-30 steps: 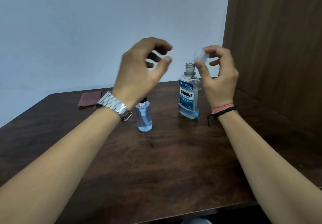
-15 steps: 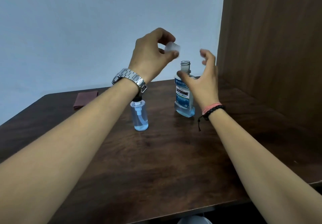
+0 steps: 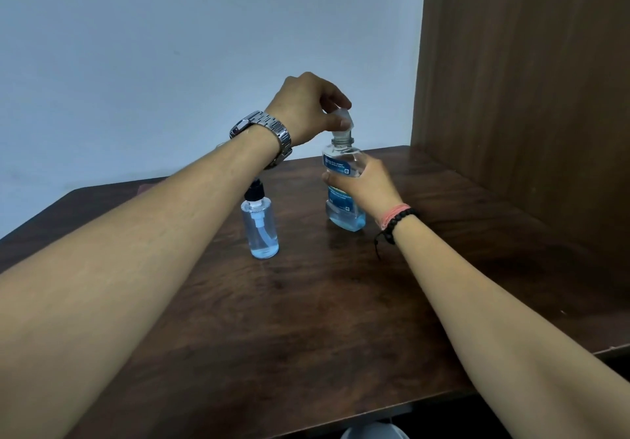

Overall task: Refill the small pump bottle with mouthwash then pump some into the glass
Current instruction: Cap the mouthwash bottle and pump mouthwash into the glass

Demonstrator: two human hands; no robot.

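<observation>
The blue mouthwash bottle [image 3: 343,213] stands upright on the dark wooden table [image 3: 306,319], its neck uncovered. My right hand [image 3: 364,186] grips the bottle's body from the right. My left hand [image 3: 306,107] holds the clear cap [image 3: 343,120] in its fingertips, just above the bottle's neck. The small clear pump bottle [image 3: 259,230], with a black pump top and pale blue liquid low inside, stands to the left, partly hidden behind my left forearm. No glass shows in view.
A brown wooden panel [image 3: 528,80] rises along the table's right side. A pale wall stands behind the table. A whitish round object [image 3: 375,433] peeks out below the table's front edge.
The cap passed from my right hand to my left. My left hand brought it down over the mouthwash bottle's neck, and my right hand dropped and gripped the bottle's body.
</observation>
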